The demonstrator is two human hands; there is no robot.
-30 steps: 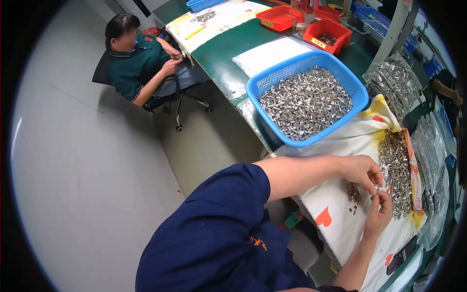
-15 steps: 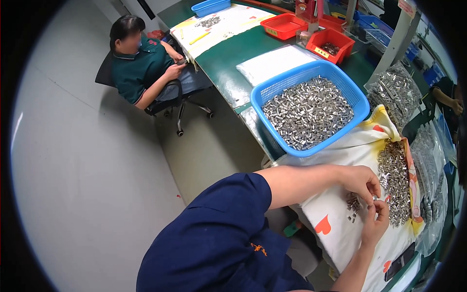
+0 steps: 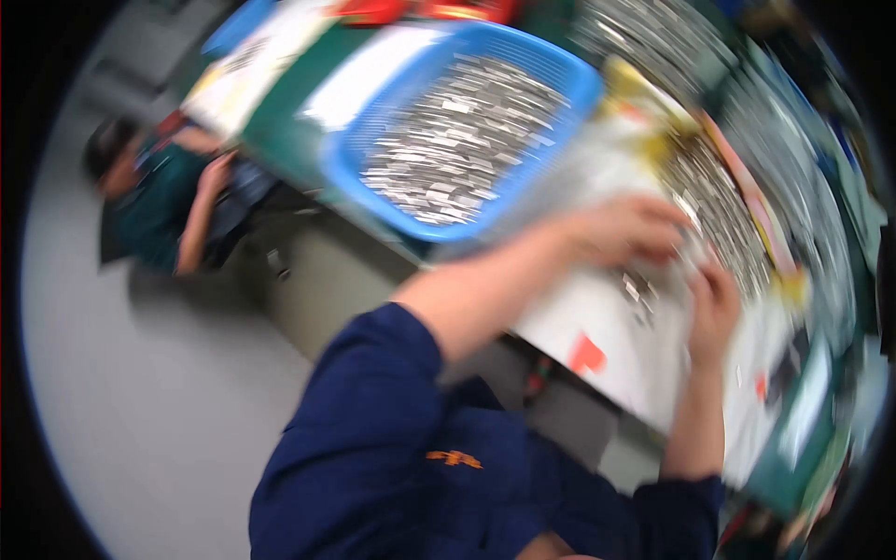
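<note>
My left hand [image 3: 630,231] reaches over the cloth with its fingers curled in toward my right hand [image 3: 714,303]. Both are smeared by motion, their fingertips close together. A small pale blur shows between them; I cannot make out what it is. Just beyond the fingers spreads a long pile of small silvery metal sleeves [image 3: 705,201]. Under and beside my left hand lies a smaller group of metal pieces [image 3: 639,291]. All of this rests on a white cloth [image 3: 551,313] with red hearts and yellow patches.
A blue plastic basket [image 3: 338,163] full of similar metal pieces stands left of the pile. Clear plastic bags [image 3: 775,159] lie along the right. A flat white packet [image 3: 369,79] and a red bin [image 3: 373,9] are farther back. At far left sits a person [image 3: 154,205].
The whole view has swung, so the basket, table and seated person appear farther left and higher. Picture blur has grown. My hands remain close together over the cloth.
</note>
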